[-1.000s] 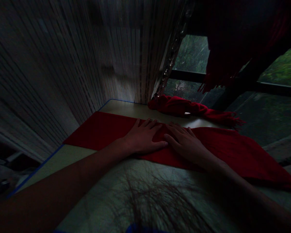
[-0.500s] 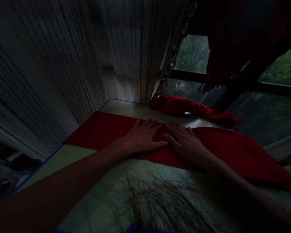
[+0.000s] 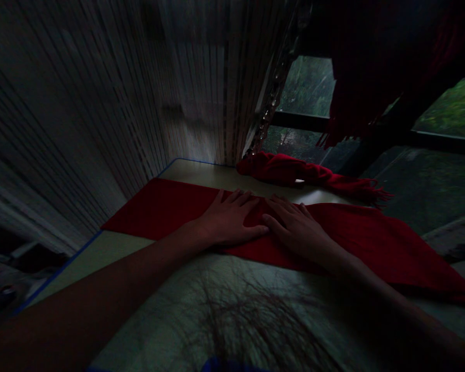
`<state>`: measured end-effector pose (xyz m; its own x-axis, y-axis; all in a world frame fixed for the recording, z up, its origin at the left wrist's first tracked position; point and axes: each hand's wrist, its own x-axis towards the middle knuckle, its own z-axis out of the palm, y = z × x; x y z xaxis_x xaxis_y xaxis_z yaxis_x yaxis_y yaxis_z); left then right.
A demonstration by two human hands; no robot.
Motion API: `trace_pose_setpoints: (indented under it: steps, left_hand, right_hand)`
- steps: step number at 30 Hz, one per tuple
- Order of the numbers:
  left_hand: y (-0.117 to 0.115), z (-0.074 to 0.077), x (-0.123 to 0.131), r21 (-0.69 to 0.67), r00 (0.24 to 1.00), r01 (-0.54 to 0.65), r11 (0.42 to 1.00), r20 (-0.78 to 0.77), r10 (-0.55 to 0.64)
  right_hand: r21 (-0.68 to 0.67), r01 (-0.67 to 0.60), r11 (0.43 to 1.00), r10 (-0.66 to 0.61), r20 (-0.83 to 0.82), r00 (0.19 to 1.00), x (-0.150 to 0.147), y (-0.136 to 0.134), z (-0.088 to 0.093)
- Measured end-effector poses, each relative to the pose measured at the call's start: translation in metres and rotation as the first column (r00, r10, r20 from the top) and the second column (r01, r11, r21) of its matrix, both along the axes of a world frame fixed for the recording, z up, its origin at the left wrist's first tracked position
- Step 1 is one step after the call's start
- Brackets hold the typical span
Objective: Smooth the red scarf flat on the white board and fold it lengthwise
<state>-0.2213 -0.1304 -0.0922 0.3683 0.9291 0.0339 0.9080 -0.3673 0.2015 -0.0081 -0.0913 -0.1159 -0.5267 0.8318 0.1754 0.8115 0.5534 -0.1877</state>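
Note:
A long red scarf [image 3: 166, 207] lies flat across a pale table [image 3: 101, 248], running from the left to the right edge. My left hand [image 3: 228, 219] rests palm down on its middle, fingers stretched out. My right hand [image 3: 296, 227] lies flat beside it, also open, thumbs nearly touching. Neither hand grips the cloth.
A second red scarf [image 3: 290, 170] lies bunched at the table's far side, its fringe to the right. Another dark red cloth [image 3: 356, 103] hangs above it by the window. String curtains [image 3: 139, 103] hang along the left and back. The table's blue-edged left rim [image 3: 62, 268] is close.

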Motion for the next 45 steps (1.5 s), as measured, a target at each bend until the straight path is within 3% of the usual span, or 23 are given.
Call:
trace_pose_setpoints:
  steps: [15, 18, 22, 32, 40, 45]
  left_hand:
    - [-0.004, 0.008, 0.002, -0.046, 1.0, -0.003, 0.999, -0.026, 0.002]
    - [-0.003, 0.006, 0.001, -0.031, 1.0, 0.003, 1.0, -0.027, -0.004]
    - [-0.002, 0.005, 0.0, -0.048, 1.0, 0.004, 0.999, -0.014, -0.005]
    - [-0.002, 0.004, 0.0, -0.046, 1.0, 0.003, 0.999, -0.008, -0.003]
    - [-0.003, 0.005, 0.0, -0.044, 1.0, 0.012, 0.999, -0.002, -0.012]
    - [-0.003, 0.006, 0.0, -0.053, 1.0, 0.007, 0.999, -0.008, -0.007]
  right_hand:
    - [0.021, -0.016, 1.0, 0.016, -0.013, 1.0, -0.001, -0.002, 0.002]
    - [0.062, -0.069, 0.996, 0.073, -0.052, 0.996, -0.003, -0.005, 0.005]
    - [-0.007, -0.152, 0.988, 0.151, -0.049, 0.987, -0.004, -0.005, 0.005]
    - [-0.014, -0.098, 0.995, 0.098, 0.0, 0.995, 0.002, 0.001, -0.002]
    - [0.047, -0.065, 0.997, 0.068, -0.075, 0.995, 0.009, -0.003, 0.01]
    - [-0.045, -0.043, 0.998, 0.043, 0.006, 0.999, 0.008, -0.006, 0.011]
